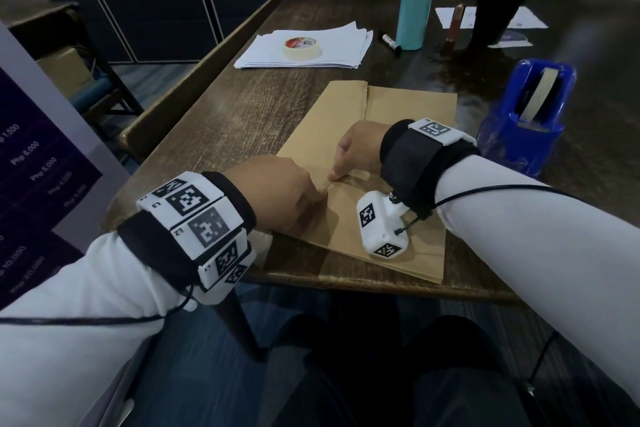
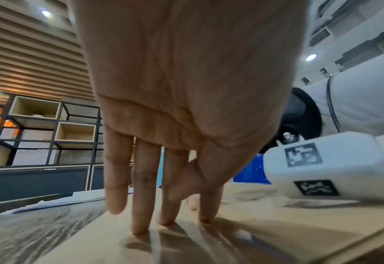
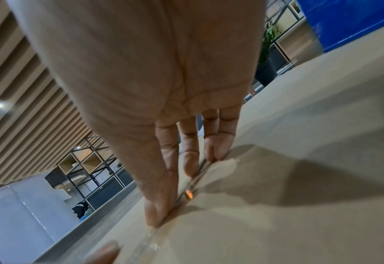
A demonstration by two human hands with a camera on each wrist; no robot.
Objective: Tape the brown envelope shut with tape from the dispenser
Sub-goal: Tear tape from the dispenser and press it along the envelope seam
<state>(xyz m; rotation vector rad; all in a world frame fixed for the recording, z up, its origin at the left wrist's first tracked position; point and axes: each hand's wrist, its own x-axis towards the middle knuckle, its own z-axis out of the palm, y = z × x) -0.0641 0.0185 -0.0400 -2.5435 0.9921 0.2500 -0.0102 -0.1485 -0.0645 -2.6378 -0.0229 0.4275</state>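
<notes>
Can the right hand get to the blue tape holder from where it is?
Probably yes. The blue tape dispenser stands just beyond the right hand, with only bare table between; that hand is pressing the envelope.

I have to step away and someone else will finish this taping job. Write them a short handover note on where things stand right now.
Left hand: open, straight fingers pressing the strip of clear tape onto the flat brown paper envelope.
Right hand: open, fingertips pressing the same strip along the flap edge.
Blue plastic tape dispenser: stands on the dark wooden table, beyond the right wrist, untouched.
Done: one strip is laid over the flap seam.
Left: rub the strip flat; check whether the seam needs another piece.
</notes>
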